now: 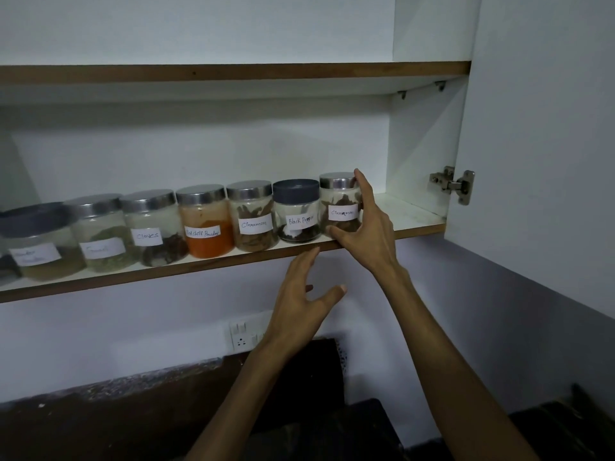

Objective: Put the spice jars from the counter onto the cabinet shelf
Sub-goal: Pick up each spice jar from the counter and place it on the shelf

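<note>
1. Both hands are raised to the shelf (233,261). My right hand (362,224) wraps the end jar (340,202), thumb under its front base and fingers curled up its right side to the lid.
2. My left hand (301,301) hangs just below the shelf edge with fingers spread and loose, holding nothing.
3. That jar, labelled Cinnamon, stands upright at the right end of the row, touching the Black Pepper jar (297,211). Its base looks seated on the board near the front edge.
4. Six more jars line up to its left, among them a second Cinnamon (253,216), red chilli powder (205,221) and Cloves (151,227).
5. Step in hand, as I judge it: settling the last-placed jar into line.
6. Next move likely calls for nudging it back from the edge, then letting go without tipping it or jostling its neighbour. Whether more jars wait on the counter (116,420) I cannot tell.
</note>
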